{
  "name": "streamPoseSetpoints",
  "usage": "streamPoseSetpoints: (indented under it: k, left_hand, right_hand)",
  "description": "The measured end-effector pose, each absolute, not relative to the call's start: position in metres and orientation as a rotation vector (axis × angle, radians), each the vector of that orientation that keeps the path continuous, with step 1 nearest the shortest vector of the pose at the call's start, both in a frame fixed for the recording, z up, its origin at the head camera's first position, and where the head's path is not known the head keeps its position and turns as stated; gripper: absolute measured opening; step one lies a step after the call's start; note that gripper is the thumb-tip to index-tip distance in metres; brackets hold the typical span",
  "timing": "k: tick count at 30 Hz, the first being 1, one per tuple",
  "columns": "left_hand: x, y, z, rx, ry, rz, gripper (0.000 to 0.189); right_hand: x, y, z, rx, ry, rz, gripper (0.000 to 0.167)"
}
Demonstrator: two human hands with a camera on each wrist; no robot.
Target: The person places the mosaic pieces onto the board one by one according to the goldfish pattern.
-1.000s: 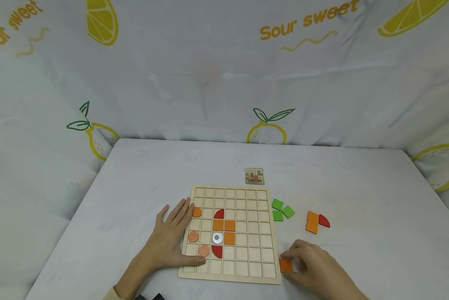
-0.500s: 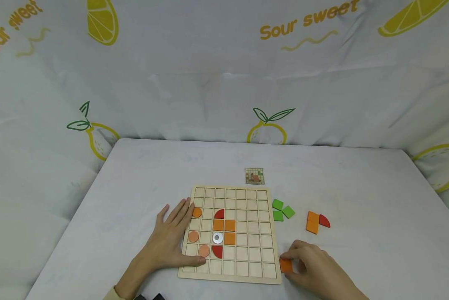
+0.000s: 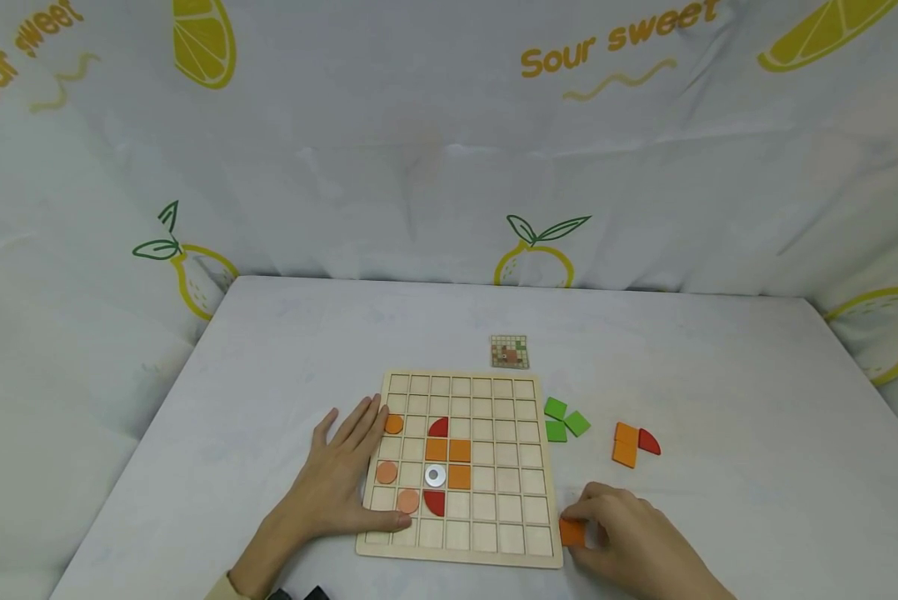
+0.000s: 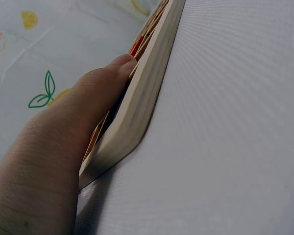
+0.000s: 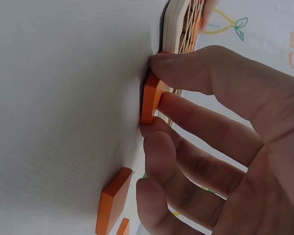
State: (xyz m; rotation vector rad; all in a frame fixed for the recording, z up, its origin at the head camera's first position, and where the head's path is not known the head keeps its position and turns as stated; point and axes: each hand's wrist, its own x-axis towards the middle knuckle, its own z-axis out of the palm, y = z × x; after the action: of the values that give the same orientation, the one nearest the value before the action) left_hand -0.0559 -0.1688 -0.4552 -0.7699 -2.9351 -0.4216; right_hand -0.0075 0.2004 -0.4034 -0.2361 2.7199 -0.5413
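Observation:
A wooden grid board (image 3: 494, 506) lies on the table. My left hand (image 3: 334, 486) rests along its left side, fingers spread and straight, with the thumb (image 4: 100, 83) reaching over the near-left part of the board. By the board's near-right corner, my right hand (image 3: 620, 527) pinches an orange square tile (image 3: 572, 532) between thumb and fingertips; the tile sits low at the table surface (image 5: 150, 95). On the board are orange squares (image 3: 460, 477), red quarter-circles (image 3: 435, 503), orange and peach discs (image 3: 407, 501) and a white disc (image 3: 435, 476) with a grey centre.
Several green square tiles (image 3: 556, 408) lie against the board's right side. Further right are two orange squares (image 3: 625, 454) and a red quarter-circle (image 3: 648, 442). Behind the board lies a small pattern card (image 3: 510, 352). A lemon-print cloth (image 3: 419, 150) hangs at the back.

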Motion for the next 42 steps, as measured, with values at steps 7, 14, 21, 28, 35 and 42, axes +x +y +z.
streamPoseSetpoints:
  k: [7, 14, 21, 28, 35, 42]
  left_hand:
    - [-0.056, -0.169, -0.455, -0.772, -2.931, -0.418, 0.135]
    - [-0.056, -0.168, -0.455, -0.770, -2.939, -0.424, 0.135]
    - [-0.056, -0.168, -0.454, -0.770, -2.936, -0.429, 0.135]
    - [-0.056, -0.168, -0.454, -0.769, -2.934, -0.432, 0.134]
    - [-0.055, -0.168, -0.454, -0.772, -2.927, -0.427, 0.134]
    - [-0.056, -0.169, -0.455, -0.777, -2.925, -0.425, 0.134]
  right_hand:
    - [-0.008, 0.202, -0.399, -0.284, 2.733, -0.571, 0.030]
    - [-0.011, 0.198, -0.394, -0.358, 2.794, -0.638, 0.026]
    - [-0.012, 0.187, -0.388, -0.384, 2.845, -0.674, 0.025]
    - [-0.017, 0.173, -0.381, -0.405, 2.844, -0.705, 0.025]
    - [-0.022, 0.158, -0.377, -0.442, 2.820, -0.768, 0.023]
    - [-0.023, 0.145, -0.377, -0.501, 2.778, -0.795, 0.024]
